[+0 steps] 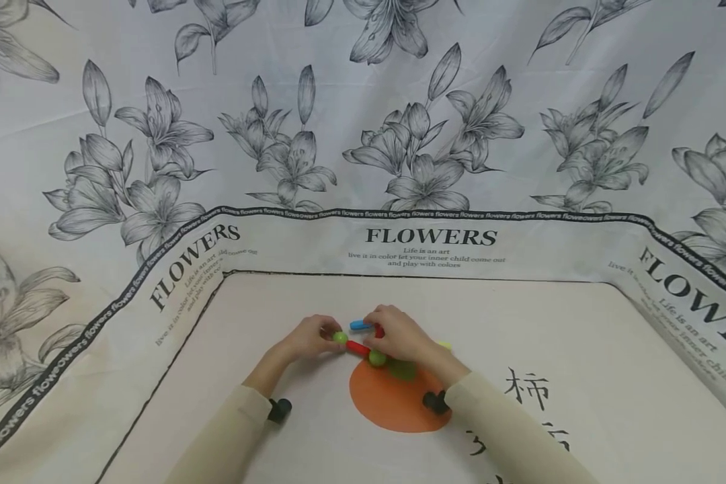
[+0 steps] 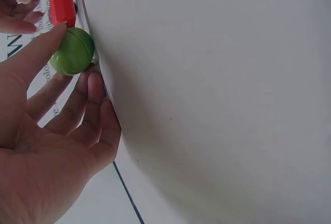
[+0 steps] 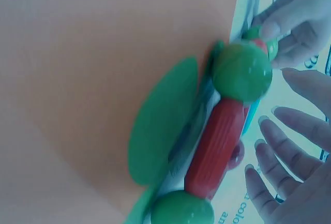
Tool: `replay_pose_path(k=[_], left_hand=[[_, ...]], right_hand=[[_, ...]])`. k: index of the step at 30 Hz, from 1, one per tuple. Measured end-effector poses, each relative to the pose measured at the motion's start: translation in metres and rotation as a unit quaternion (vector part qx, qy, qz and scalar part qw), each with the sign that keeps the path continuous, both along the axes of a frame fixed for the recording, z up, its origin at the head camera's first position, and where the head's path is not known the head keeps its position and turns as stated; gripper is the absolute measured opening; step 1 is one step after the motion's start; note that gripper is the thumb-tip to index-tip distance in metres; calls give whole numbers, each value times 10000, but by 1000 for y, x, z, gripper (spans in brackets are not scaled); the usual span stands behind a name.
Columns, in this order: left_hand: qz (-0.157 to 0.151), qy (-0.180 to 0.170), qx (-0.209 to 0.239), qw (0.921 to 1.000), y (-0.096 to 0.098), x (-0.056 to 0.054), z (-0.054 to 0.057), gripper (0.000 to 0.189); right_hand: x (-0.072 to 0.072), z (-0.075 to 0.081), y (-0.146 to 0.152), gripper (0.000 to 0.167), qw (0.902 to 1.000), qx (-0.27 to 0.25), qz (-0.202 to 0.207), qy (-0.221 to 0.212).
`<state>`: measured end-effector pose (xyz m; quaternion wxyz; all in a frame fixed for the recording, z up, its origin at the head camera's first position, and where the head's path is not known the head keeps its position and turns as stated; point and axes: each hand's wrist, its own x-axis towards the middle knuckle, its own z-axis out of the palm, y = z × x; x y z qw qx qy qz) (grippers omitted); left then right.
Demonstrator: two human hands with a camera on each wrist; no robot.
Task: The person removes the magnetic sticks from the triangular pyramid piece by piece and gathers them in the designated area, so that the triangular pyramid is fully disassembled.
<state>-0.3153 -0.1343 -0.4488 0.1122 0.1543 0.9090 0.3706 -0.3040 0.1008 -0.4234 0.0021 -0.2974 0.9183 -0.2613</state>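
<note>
My left hand [image 1: 314,337] pinches a green ball [image 2: 73,52] between thumb and fingers. A red rod [image 1: 358,348] runs from that ball to a second green ball [image 1: 377,357]. In the right wrist view, another red rod [image 3: 214,146] joins this second ball to a third green ball [image 3: 182,208] at the bottom edge. My right hand [image 1: 402,333] is close over the pieces, its fingers [image 3: 289,131] spread and fairly straight beside the near rod. In the head view it hides part of the row. A blue piece [image 1: 359,325] lies just beyond it.
Below the hands is a flat orange shape [image 1: 393,410] with a green leaf shape [image 1: 402,369]. Something yellow [image 1: 445,345] shows by the right wrist. Dark written characters [image 1: 528,388] mark the pale surface at right. A flower-patterned cloth [image 1: 423,154] rises behind.
</note>
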Motion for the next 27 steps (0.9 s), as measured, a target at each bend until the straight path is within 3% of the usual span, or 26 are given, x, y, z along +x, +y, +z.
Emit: replay_pose_path(k=[7, 15, 27], left_hand=[[-47, 2, -2, 10000, -5, 1, -2, 29], [-51, 17, -15, 10000, -3, -1, -1, 31], [-49, 30, -24, 10000, -4, 0, -1, 31]], right_hand=[[8, -7, -11, 36, 9991, -26, 269, -317], [6, -10, -17, 9, 9989, 227, 297, -274], [-1, -13, -19, 10, 9960, 9, 431, -780]])
